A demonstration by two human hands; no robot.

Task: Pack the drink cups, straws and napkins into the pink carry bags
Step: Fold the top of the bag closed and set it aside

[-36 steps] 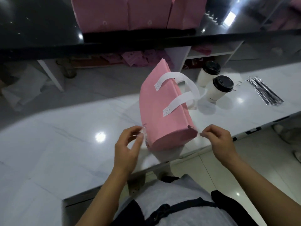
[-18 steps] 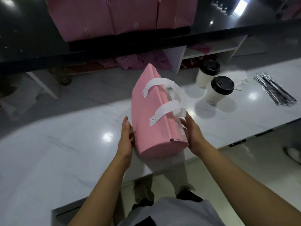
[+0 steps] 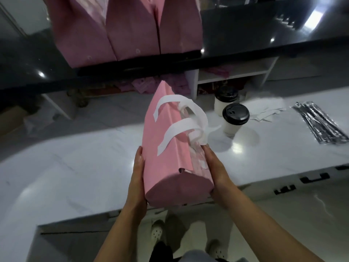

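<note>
Pink carry bag (image 3: 170, 148) sits near edge of white counter (image 3: 75, 167), white handles up. Left hand (image 3: 137, 178) & right hand (image 3: 217, 173) flat against its sides, fingers straight, pressed together. Two lidded cups (image 3: 233, 120) right of it; straws (image 3: 319, 123) far right.

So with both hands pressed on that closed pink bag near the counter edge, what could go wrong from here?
1. The pink bag is held only by flat palms, left hand and right hand; it may slip and tip off the counter edge.
2. Its white handles hang close to the near cup; swinging the bag could knock it over.
</note>
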